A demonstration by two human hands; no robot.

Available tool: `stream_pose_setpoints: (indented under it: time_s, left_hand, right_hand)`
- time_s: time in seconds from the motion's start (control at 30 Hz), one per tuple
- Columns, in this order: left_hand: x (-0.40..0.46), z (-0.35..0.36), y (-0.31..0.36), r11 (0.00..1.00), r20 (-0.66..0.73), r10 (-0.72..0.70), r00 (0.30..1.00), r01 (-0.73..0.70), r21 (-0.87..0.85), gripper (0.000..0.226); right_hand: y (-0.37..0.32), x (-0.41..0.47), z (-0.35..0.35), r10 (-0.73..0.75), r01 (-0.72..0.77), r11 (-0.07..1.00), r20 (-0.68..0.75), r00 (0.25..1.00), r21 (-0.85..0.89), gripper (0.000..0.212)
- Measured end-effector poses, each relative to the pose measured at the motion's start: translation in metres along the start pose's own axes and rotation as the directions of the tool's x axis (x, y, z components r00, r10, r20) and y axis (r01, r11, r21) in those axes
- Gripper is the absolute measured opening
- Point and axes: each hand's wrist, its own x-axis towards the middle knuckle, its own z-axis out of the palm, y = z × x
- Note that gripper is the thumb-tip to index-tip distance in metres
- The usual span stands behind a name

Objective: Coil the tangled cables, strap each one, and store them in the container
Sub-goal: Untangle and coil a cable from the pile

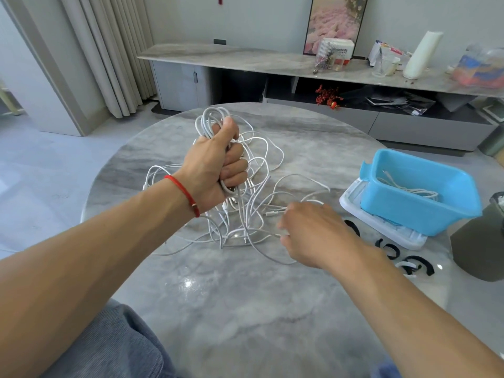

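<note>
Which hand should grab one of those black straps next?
Probably the right hand: the black straps lie just beside it, and the left hand is busy gripping the coiled white cables.

On the round table (245, 309) the tangled cables (253, 214) lie in the middle, part of them lifted in the left hand (215, 165). The right hand (313, 233) is at their right edge. Further right sits the container (425, 211) on its lid (351, 205), a cable (409, 189) inside. Straps (414, 264) lie before it.

white cables (256, 214), blue container (420, 192), black straps (417, 264), grey marbled table (245, 309).
</note>
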Motion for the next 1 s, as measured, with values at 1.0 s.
stream_pose_setpoints:
  time_s: [1.0]
  left_hand:
    - [-0.010,-0.004,-0.039,0.712,-0.075,-0.229,0.970,0.220,0.666,0.035]
  right_hand:
    - [-0.021,-0.003,-0.002,-0.194,0.387,0.806,-0.417,0.888,0.448,0.027]
